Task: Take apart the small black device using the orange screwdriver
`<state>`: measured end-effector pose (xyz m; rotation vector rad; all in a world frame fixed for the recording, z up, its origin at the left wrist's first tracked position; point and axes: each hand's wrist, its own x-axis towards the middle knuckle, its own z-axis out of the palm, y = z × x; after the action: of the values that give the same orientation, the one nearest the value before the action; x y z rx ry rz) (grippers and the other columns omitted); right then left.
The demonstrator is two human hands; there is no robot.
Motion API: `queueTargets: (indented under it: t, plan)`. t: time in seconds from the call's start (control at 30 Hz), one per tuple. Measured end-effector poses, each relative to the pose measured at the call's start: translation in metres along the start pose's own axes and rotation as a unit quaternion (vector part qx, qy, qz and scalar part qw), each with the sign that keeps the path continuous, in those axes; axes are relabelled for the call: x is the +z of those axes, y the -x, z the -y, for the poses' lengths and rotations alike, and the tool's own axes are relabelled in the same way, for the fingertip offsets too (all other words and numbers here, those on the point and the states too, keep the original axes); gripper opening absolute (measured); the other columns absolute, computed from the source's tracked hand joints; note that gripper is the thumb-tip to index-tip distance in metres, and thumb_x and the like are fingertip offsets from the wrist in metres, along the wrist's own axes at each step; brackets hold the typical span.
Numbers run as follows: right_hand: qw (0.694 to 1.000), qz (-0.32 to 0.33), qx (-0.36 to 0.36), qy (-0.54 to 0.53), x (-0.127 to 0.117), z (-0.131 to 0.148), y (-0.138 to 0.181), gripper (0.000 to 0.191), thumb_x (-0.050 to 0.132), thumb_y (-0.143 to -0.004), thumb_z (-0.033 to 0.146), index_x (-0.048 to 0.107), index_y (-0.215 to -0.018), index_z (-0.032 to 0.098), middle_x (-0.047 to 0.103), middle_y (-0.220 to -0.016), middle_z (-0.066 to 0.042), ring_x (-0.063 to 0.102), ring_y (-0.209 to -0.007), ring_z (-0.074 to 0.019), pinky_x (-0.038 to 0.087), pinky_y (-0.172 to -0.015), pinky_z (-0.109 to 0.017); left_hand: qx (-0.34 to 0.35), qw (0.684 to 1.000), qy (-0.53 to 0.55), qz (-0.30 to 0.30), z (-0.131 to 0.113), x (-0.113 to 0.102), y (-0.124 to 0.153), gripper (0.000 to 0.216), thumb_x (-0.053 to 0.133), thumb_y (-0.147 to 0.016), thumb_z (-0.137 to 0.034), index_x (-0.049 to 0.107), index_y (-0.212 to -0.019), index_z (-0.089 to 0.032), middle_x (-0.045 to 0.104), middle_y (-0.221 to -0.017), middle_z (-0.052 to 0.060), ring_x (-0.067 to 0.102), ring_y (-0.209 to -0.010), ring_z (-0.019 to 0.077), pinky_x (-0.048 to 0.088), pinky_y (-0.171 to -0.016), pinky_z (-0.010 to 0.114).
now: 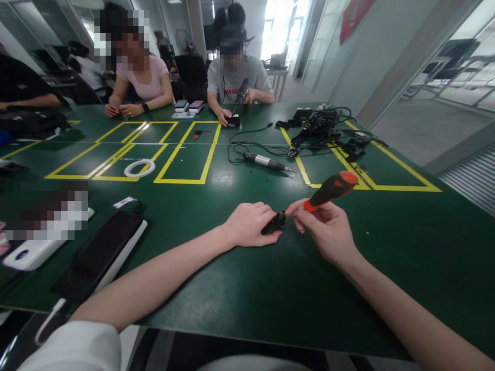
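My left hand (251,225) is closed around a small black part (275,224) and steadies it on the green tabletop. Its exact kind is partly hidden by my fingers. In my right hand (328,232) is a screwdriver (331,189) with a black and orange handle, which tilts up to the right. My right thumb and forefinger reach close to a short metal piece that sticks up from the black part. Where the screwdriver's tip ends is hidden by my fingers.
An electric screwdriver (266,162) with its cord lies ahead, near a heap of black cables (325,126). A white ring (139,168) sits within yellow tape lines. A black phone-like device (102,247) lies left. Across the table, a person holds a power drill (242,93).
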<state>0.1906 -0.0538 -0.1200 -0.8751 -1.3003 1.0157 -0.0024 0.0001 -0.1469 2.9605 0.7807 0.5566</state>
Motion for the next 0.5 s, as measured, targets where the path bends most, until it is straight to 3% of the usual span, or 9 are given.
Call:
queueTargets:
  t: [0.27,0.5]
  plan:
    - [0.999,0.031,-0.001,-0.015,0.0011,0.0013,0.0011,0.030,0.079,-0.086,0.050,0.072,-0.091,0.022,0.074,-0.073,-0.002,0.058,-0.051,-0.0126,0.049,-0.047,-0.026,-0.003,1.000,-0.016,-0.008,-0.0005,-0.0001,0.0001,0.037,0.055,-0.095,-0.049,0.067,-0.093,-0.014,0.070,-0.093,0.008,0.066,-0.085,0.0205,0.051,-0.070,0.030]
    - [1.000,0.016,0.004,0.015,-0.0002,-0.0004,0.0020,0.027,0.081,-0.087,0.045,0.072,-0.081,0.020,0.078,-0.078,-0.005,0.056,-0.050,-0.0107,0.050,-0.050,-0.026,-0.012,1.000,-0.013,0.001,-0.0004,0.0006,0.0002,0.037,0.056,-0.095,-0.051,0.068,-0.094,-0.015,0.066,-0.088,0.006,0.065,-0.081,0.0185,0.048,-0.065,0.028]
